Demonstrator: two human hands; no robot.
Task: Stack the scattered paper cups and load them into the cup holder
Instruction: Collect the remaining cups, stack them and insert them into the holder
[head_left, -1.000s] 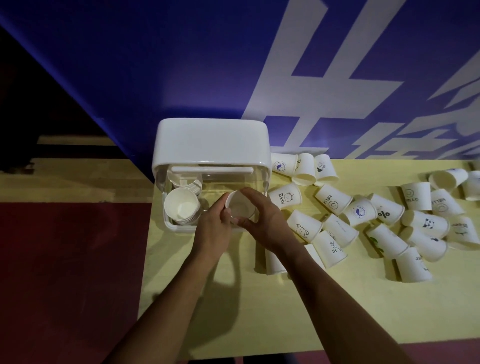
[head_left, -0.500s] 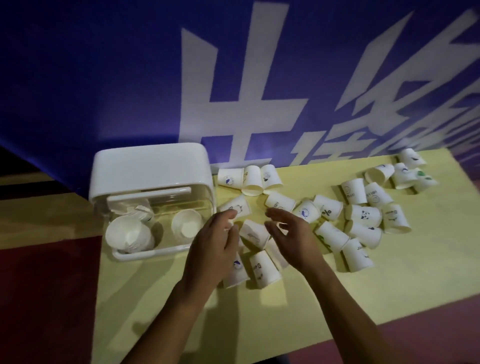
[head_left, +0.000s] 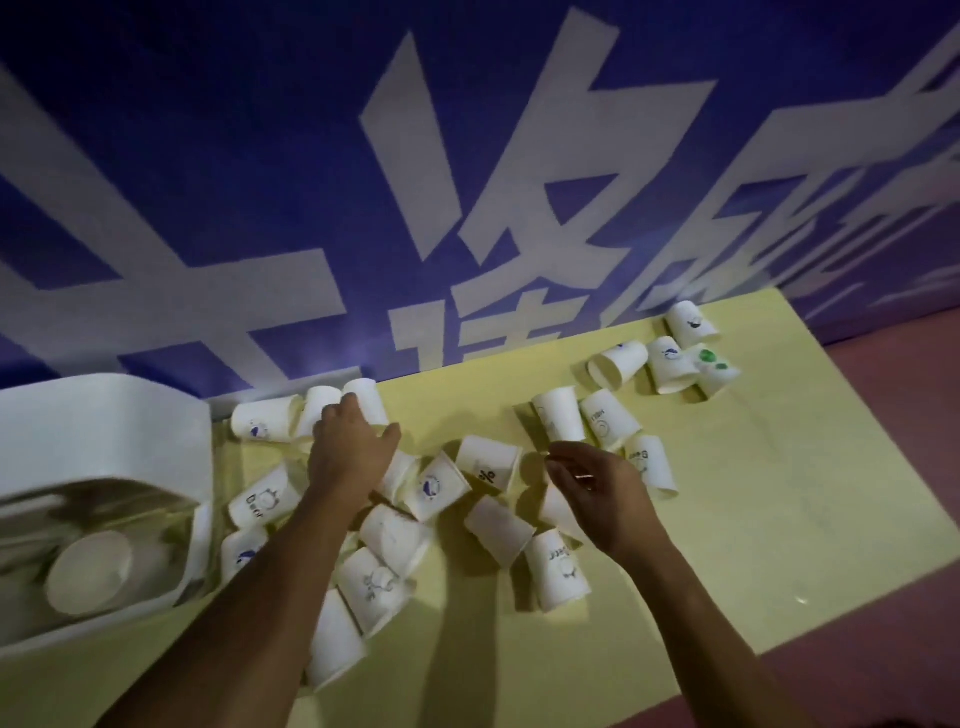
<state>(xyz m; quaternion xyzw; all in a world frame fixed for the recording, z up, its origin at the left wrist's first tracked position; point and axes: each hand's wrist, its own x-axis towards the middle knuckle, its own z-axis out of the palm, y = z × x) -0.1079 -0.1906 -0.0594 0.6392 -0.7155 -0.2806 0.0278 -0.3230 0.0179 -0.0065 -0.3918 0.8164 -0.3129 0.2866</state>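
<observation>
Several white paper cups lie scattered on the yellow table (head_left: 753, 519), most on their sides or upside down. The white cup holder (head_left: 104, 447) stands at the left edge, with stacked cups (head_left: 91, 571) inside its clear lower part. My left hand (head_left: 350, 447) reaches over the cups near the back wall, fingers spread, its fingertips at a cup (head_left: 366, 408) lying there; I cannot see a grip. My right hand (head_left: 597, 486) hovers open above the middle cluster, close to a cup marked "%" (head_left: 488, 462) and a "Bear" cup (head_left: 652, 462).
A blue banner (head_left: 467, 156) with large white characters rises right behind the table. Another group of cups (head_left: 670, 358) lies at the far right rear. Dark red floor (head_left: 883, 415) borders the table on the right and front.
The cup that both hands held at the holder's opening now sits in the holder. Both hands have moved right over the scattered cups, the left reaching toward the back wall. The view has swung right.
</observation>
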